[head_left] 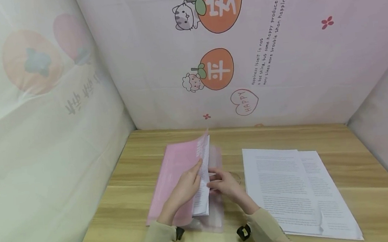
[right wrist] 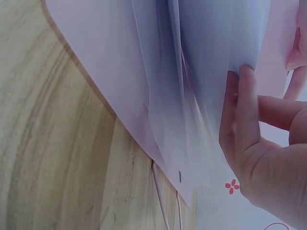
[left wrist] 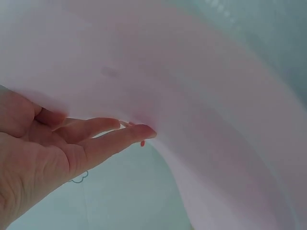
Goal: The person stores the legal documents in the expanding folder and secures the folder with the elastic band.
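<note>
Head view: pink folder [head_left: 171, 175] lies on the wood table [head_left: 119, 225], left of middle, front cover lifted along its right side, papers [head_left: 200, 204] inside with their right edge showing, see-through back cover beneath. Left hand [head_left: 185, 184] on top of the front cover, fingers reaching its right edge. Right hand [head_left: 225, 182] at the papers' right edge, fingers and thumb close together, pinching. Printed sheets [head_left: 282, 190] lie to the right, overlapping, well apart from the folder, one lower corner curled. Beige sleeves [head_left: 157, 239], a black strap [head_left: 244, 232] by the right one. Cloth backdrop [head_left: 158, 61] behind, with cartoon prints and lettering.

Left wrist view: left hand under the blurred pink cover, fingers fairly extended along its edge, touching it; cannot tell if it pinches or just supports.

Right wrist view: right hand pinches the papers' edge, two fingers on the near side; more leaves fan out beside. Thin cord [right wrist: 160, 196] at the folder's edge, over the table
</note>
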A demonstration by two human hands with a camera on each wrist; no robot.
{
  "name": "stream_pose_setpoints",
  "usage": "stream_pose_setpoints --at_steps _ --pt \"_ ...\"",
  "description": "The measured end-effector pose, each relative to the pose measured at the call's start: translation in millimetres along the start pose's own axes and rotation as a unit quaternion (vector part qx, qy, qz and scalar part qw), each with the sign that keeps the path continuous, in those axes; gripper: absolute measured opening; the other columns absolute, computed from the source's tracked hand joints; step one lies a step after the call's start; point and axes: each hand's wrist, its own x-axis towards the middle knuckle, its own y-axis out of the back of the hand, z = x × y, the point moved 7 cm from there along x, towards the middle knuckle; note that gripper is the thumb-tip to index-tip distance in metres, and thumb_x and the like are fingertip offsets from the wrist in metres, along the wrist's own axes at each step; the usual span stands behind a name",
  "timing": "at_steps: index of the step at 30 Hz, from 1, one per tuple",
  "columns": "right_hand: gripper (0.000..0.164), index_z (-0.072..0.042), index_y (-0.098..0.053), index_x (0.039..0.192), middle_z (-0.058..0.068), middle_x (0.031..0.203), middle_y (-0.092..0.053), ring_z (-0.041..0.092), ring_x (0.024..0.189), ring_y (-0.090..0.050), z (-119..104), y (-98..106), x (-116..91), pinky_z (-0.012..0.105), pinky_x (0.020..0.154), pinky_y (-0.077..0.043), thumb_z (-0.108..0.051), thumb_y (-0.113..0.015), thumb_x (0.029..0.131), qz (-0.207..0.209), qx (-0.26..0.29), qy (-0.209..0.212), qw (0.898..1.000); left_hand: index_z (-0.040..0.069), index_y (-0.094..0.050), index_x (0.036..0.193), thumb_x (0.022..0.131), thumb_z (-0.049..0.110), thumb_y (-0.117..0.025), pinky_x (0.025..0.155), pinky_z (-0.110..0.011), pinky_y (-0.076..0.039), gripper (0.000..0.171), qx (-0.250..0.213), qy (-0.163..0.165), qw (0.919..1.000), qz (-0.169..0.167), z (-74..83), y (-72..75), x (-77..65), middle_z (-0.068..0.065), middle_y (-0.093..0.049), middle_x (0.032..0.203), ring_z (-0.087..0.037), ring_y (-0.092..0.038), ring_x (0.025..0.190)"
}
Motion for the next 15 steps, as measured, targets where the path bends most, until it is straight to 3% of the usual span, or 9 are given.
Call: stream_pose_setpoints --at_steps 2,4,7,11,15 --pt "0.061 0.007 -0.037 0.147 0.035 0.123 -0.059 0.021 0.087 -0.07 -0.1 1.8 -1.0 0.038 0.081 -0.061 -0.002 -0.062 0.092 -0.002 0.001 0.003 1.0 -0.001 -0.03 0.154 0.099 0.003 -0.039 0.045 -0.018 -0.034 0.055 -0.003 -0.003 1.0 -0.002 0.7 -0.5 0.9 -0.018 -0.056 0.083 -0.005 -0.03 0.047" --pt "0.061 0.007 -0.037 0.146 0.035 0.122 -0.059 0.021 0.087 -0.071 -0.4 4.1 -2.4 0.039 0.081 -0.061 -0.004 -0.062 0.092 -0.007 0.004 0.007 1.0 -0.001 -0.03 0.153 0.099 0.003 -0.039 0.049 -0.019 -0.038 0.055 -0.001 -0.006 1.0 -0.002 1.2 -0.6 1.9 -0.027 -0.064 0.107 -0.006 -0.031 0.049" --pt "0.06 0.009 -0.037 0.145 0.036 0.121 -0.059 0.024 0.089 -0.072 -1.4 8.9 -5.6 0.042 0.083 -0.061 -0.006 -0.063 0.092 -0.01 0.007 0.014 1.0 -0.003 -0.031 0.152 0.099 0.002 -0.04 0.06 -0.024 -0.046 0.055 0.007 -0.015 0.9999 0.0 2.2 -1.3 3.6 -0.028 -0.056 0.138 -0.01 -0.038 0.055" --pt "0.061 0.012 -0.035 0.144 0.037 0.122 -0.058 0.029 0.092 -0.072 -0.5 17.4 -11.5 0.043 0.084 -0.061 -0.007 -0.062 0.093 -0.01 0.003 0.021 1.0 -0.001 -0.032 0.153 0.098 0.001 -0.041 0.082 -0.036 -0.053 0.055 0.024 -0.024 0.9994 0.0 4.5 -2.5 5.0 -0.025 -0.049 0.148 -0.021 -0.059 0.085" --pt "0.061 0.011 -0.033 0.145 0.037 0.125 -0.057 0.032 0.095 -0.072 3.4 28.0 -18.0 0.04 0.083 -0.061 -0.009 -0.062 0.094 -0.007 -0.004 0.014 1.0 0.003 -0.032 0.153 0.098 0.002 -0.041 0.103 -0.046 -0.049 0.056 0.027 -0.018 0.9995 -0.001 5.8 -2.6 5.3 -0.024 -0.046 0.15 -0.032 -0.057 0.123"
